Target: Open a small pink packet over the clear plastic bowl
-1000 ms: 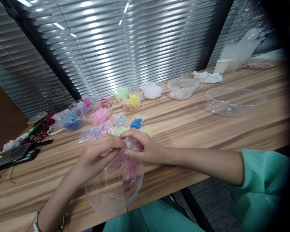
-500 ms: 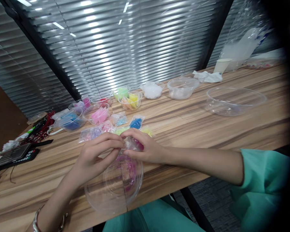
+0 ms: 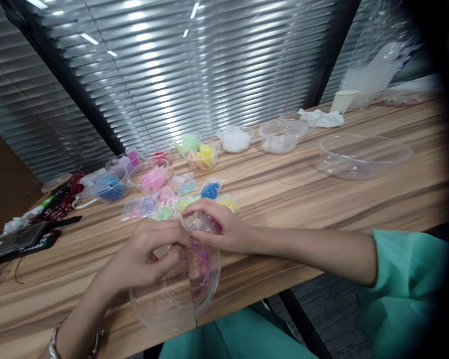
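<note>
Both my hands meet over a clear plastic bowl (image 3: 172,304) at the table's near edge. My right hand (image 3: 224,229) pinches a small clear bag of pink pieces (image 3: 202,223) above the bowl. My left hand (image 3: 145,257) is closed with its fingertips at the same bag, partly over the bowl's rim. Pink and purple pieces (image 3: 201,262) lie inside the bowl. Just beyond my hands lie several small bags of coloured pieces (image 3: 160,202).
Small clear tubs of coloured pieces (image 3: 155,175) stand in a row toward the window blinds. Further right are a tub of white pieces (image 3: 236,140), an empty clear tub (image 3: 282,135) and a large clear bowl (image 3: 362,154). A dark device (image 3: 18,240) lies at the left.
My left hand has dropped lower and nearer, onto the bowl's rim. A green bag behind it has come into view. My right hand has barely moved.
</note>
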`<action>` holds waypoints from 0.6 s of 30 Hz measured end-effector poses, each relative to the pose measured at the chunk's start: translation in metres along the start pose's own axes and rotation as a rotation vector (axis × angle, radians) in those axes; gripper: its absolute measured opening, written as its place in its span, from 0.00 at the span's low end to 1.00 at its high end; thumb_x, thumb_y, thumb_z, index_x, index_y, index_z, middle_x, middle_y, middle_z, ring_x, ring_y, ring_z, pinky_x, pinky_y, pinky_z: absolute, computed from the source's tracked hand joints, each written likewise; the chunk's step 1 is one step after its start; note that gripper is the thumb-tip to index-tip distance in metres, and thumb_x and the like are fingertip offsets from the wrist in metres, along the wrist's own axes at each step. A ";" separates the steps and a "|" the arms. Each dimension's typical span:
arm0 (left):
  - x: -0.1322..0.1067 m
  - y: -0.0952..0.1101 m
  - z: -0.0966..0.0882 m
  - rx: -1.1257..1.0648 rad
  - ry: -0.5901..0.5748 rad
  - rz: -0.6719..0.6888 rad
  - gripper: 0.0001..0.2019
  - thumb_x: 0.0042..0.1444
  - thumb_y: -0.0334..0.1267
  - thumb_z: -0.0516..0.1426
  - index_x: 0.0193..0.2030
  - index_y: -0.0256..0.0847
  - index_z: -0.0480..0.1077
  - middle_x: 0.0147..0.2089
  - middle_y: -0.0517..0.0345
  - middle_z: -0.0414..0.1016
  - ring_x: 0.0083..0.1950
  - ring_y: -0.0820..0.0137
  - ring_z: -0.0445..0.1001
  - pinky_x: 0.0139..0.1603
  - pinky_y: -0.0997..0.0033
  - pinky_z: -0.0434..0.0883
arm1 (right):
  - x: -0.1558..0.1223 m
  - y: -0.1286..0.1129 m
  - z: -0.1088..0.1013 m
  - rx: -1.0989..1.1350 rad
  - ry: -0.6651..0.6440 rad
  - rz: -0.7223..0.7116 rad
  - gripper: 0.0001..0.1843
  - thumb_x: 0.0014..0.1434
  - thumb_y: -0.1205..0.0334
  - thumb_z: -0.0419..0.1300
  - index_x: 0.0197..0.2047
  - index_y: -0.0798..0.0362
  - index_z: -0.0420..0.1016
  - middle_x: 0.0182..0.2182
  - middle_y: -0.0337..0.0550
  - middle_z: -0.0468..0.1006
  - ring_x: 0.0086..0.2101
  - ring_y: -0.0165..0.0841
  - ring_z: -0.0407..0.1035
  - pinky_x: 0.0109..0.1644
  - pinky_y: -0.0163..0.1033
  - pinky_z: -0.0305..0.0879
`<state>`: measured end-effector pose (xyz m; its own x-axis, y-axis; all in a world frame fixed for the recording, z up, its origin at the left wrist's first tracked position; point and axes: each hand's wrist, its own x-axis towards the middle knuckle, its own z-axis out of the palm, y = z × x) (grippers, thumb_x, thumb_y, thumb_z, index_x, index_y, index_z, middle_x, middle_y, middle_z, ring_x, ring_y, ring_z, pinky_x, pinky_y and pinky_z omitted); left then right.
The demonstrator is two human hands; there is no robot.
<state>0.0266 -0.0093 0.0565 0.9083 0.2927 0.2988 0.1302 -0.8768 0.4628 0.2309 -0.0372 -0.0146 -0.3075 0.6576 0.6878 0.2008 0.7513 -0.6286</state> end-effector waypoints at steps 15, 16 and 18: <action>0.005 0.002 0.000 0.040 -0.443 -0.151 0.16 0.57 0.28 0.57 0.49 0.50 0.73 0.50 0.61 0.74 0.51 0.67 0.72 0.53 0.69 0.69 | 0.001 -0.002 0.000 0.028 -0.057 -0.039 0.19 0.61 0.58 0.59 0.53 0.58 0.66 0.47 0.49 0.72 0.49 0.35 0.67 0.54 0.40 0.64; 0.004 0.002 0.000 0.053 -0.457 -0.155 0.17 0.57 0.28 0.58 0.51 0.51 0.73 0.51 0.61 0.74 0.52 0.66 0.72 0.54 0.68 0.69 | 0.001 -0.002 0.000 0.024 -0.063 -0.042 0.19 0.61 0.59 0.59 0.53 0.59 0.66 0.47 0.50 0.72 0.49 0.35 0.67 0.54 0.40 0.63; 0.003 0.004 -0.001 0.081 -0.477 -0.157 0.19 0.57 0.28 0.57 0.52 0.54 0.71 0.54 0.62 0.72 0.53 0.64 0.71 0.56 0.66 0.69 | 0.002 -0.003 0.000 0.007 -0.077 -0.045 0.20 0.60 0.60 0.60 0.53 0.62 0.66 0.47 0.52 0.72 0.48 0.36 0.67 0.54 0.41 0.63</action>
